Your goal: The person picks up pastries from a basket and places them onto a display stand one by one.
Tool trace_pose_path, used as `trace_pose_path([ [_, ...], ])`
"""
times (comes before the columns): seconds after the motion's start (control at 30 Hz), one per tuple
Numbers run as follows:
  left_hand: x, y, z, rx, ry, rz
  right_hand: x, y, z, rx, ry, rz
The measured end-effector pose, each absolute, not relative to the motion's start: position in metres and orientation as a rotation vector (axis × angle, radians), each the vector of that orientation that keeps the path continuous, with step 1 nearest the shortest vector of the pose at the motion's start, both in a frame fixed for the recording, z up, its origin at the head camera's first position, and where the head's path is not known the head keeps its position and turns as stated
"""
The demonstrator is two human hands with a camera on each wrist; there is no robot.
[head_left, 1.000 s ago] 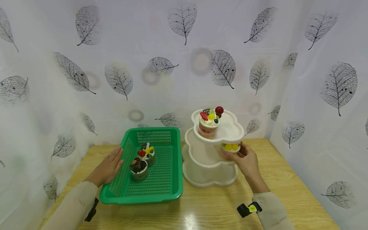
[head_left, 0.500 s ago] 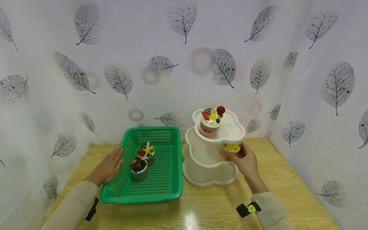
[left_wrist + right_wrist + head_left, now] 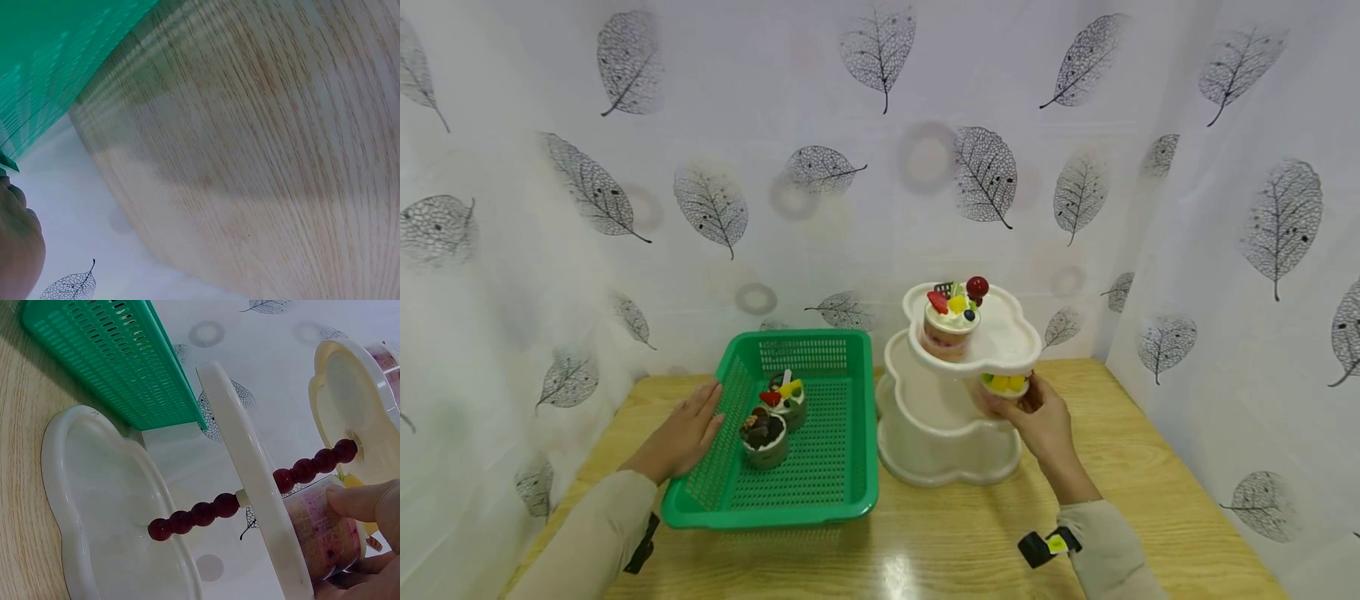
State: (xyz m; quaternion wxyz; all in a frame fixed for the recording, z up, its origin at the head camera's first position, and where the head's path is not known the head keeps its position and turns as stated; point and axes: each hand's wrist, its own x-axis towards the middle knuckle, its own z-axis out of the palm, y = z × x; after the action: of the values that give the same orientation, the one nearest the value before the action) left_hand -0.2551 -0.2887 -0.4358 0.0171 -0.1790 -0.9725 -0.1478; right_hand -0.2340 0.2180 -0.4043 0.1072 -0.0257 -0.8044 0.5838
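Green plastic is forming a perforated basket [image 3: 760, 521], which is sitting toward the left edge of the wooden table [image 3: 932, 546]. From my remote seat, I am seeing the person's left hand [image 3: 681, 433] resting along the basket's left rim, fingers straight and released. Inside, a chocolate-topped cup [image 3: 766, 446] is standing nearer the front edge, a fruit-topped cup [image 3: 792, 410] just behind it. Rightward, a white three-tier stand [image 3: 925, 398] is rising near the table's back edge. I am watching the right hand [image 3: 1043, 421] grasping a yellow-topped cup [image 3: 1004, 386] between thumb and fingers at the middle tier's right edge, partly beneath the top tier. A berry-topped cup [image 3: 947, 329] is standing near the top tier's left edge. Dark red beads [image 3: 201, 514] are linking the tiers.
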Motion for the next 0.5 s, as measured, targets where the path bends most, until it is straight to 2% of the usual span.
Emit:
trace_pose_path([
  [0.27, -0.256, -0.289, -0.436, -0.569, -3.016, -0.448, -0.227, 0.215, -0.404, -0.104, -2.379, 1.665],
  [0.5, -0.256, -0.289, -0.437, -0.577, -3.016, -0.451, -0.205, 0.210, -0.405, -0.074, -2.400, 1.548],
])
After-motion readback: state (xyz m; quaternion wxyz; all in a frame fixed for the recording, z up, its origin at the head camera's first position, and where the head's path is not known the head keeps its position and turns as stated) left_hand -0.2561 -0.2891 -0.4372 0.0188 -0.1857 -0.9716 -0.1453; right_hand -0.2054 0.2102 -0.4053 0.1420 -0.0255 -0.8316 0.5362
